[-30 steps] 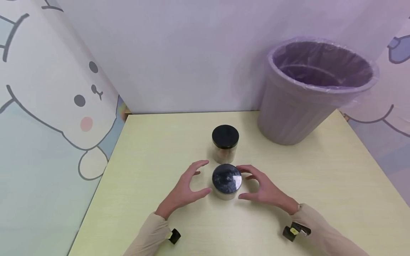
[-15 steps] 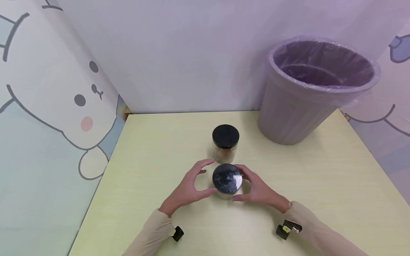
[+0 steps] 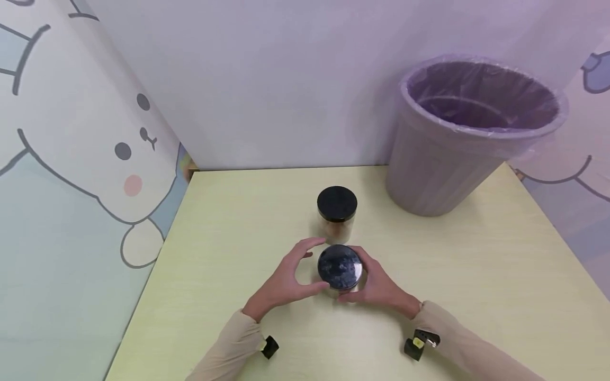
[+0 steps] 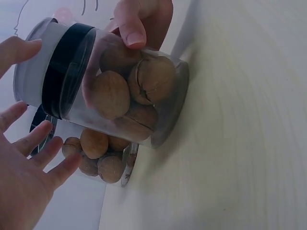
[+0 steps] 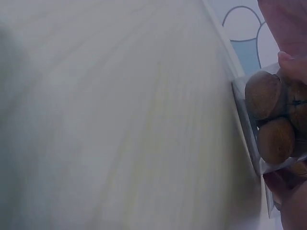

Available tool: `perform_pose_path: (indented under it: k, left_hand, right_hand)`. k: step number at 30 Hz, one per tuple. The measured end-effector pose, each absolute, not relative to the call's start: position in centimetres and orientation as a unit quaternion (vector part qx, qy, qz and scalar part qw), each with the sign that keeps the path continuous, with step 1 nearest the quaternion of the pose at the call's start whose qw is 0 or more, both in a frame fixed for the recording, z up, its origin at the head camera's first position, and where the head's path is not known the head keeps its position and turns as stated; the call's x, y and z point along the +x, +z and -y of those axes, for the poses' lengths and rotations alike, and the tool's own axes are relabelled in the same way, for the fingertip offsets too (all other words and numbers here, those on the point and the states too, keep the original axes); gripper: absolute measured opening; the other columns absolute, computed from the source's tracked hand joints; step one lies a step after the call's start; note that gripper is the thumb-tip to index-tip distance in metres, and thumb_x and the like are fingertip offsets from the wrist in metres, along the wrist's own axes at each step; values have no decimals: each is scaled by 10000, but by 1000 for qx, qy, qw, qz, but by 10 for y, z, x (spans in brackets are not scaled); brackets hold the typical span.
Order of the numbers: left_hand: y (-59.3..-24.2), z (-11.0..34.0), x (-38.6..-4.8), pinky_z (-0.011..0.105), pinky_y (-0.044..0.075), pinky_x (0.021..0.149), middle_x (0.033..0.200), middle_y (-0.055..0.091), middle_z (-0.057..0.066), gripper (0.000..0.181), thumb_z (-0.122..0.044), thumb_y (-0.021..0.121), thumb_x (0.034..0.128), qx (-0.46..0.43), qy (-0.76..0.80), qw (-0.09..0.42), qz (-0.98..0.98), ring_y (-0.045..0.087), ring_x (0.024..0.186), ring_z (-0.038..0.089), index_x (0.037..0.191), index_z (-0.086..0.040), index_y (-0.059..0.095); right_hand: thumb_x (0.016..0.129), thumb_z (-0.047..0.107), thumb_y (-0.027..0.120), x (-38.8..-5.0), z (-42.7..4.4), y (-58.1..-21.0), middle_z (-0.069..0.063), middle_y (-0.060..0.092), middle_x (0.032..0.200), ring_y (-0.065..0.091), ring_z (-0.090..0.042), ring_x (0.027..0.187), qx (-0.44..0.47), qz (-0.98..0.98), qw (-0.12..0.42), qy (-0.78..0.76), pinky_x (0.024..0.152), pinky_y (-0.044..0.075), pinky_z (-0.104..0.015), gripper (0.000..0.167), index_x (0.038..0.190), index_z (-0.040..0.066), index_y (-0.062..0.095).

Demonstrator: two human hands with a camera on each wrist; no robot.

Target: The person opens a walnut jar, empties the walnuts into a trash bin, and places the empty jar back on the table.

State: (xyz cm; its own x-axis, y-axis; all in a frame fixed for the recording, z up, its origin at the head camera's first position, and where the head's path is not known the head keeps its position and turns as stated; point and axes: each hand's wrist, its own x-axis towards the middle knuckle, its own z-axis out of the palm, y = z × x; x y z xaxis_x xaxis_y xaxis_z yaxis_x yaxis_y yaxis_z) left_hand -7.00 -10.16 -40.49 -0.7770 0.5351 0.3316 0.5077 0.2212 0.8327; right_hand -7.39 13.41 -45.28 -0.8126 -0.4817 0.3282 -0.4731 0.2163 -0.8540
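Plain lilac-white wall [image 3: 262, 79] backed a pale wood-grain tabletop [image 3: 229, 222], on which the near walnut jar [image 3: 340, 267] stood upright. Its glossy lid [image 4: 36, 67] topped a black band [image 4: 64, 67], and whole walnuts [image 4: 153, 79], one with a split shell, showed through the clear wall.

From the jar's right, the right hand [image 3: 376, 286] gripped it, thumb pressed to the side toward the person and fingers bent round the far side. To the jar's left was the left hand [image 3: 288, 280], its fingers spread and its thumb close by the lid; whether any fingertip touched could not be told.

Just behind the near jar, on the side away from the person, stood the far walnut jar [image 3: 337, 211], black-lidded and also holding walnuts. Beige sleeves [image 3: 229, 344] came in from either side in front of the jar, with a small black device [image 3: 270, 347] at the left wrist and another at the right.

Well behind the jar and to its right stood a purple-grey bin [image 3: 438, 169] lined with a clear plastic bag [image 3: 476, 79]. Far to the jar's left, a white cartoon animal [image 3: 95, 121] covered the side panel.
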Motion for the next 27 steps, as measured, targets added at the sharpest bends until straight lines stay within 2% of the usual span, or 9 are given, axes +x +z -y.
perform_pose_path:
  k: [5, 12, 16, 19, 24, 27]
  left_hand:
    - [-395, 99, -69, 397, 407, 982, 1368, 442, 92, 724, -88, 785, 750, 341, 523, 16, -781, 410, 1263, 257, 1370, -47, 413]
    - [-416, 96, -75, 415, 409, 967, 1398, 416, 11, 783, -206, 812, 740, 364, 510, -3, -780, 399, 1267, 219, 1398, -126, 395]
    - [-416, 94, -75, 390, 367, 1019, 1427, 385, 16, 784, -270, 800, 750, 384, 497, -15, -778, 350, 1305, 186, 1405, -130, 392]
    - [-411, 92, -74, 369, 333, 1046, 1446, 355, 4, 792, -293, 795, 744, 389, 484, -19, -784, 312, 1323, 183, 1410, -144, 393]
    - [-405, 88, -69, 375, 348, 1032, 1466, 300, -3, 831, -342, 801, 721, 388, 449, -19, -804, 259, 1326, 169, 1424, -187, 387]
    - [-405, 86, -67, 368, 368, 1011, 1469, 284, -3, 851, -354, 802, 709, 391, 421, -28, -818, 252, 1313, 165, 1434, -216, 377]
  right_hand:
    - [498, 90, 936, -73, -135, -445, -36, 588, 1209, 563, -156, 1073, -327, -785, -38, -525, 909, 449, -298, 894, 1269, 7, 490]
    - [490, 63, 923, -74, -138, -425, -76, 593, 1185, 556, -172, 1060, -354, -784, -58, -507, 944, 399, -235, 875, 1254, -22, 505]
    - [500, 58, 907, -77, -141, -420, -93, 576, 1197, 546, -198, 1069, -378, -777, -73, -498, 949, 376, -210, 869, 1264, -22, 500]
    - [519, 88, 895, -81, -143, -425, -86, 558, 1216, 535, -195, 1084, -391, -778, -83, -485, 948, 376, -224, 873, 1287, 9, 487]
    - [580, 204, 869, -85, -148, -435, -7, 529, 1244, 506, -121, 1055, -399, -794, -84, -452, 877, 397, -231, 869, 1341, 125, 458]
    - [580, 226, 857, -84, -148, -434, 39, 516, 1259, 494, -105, 1054, -400, -802, -91, -435, 864, 395, -258, 875, 1354, 160, 453]
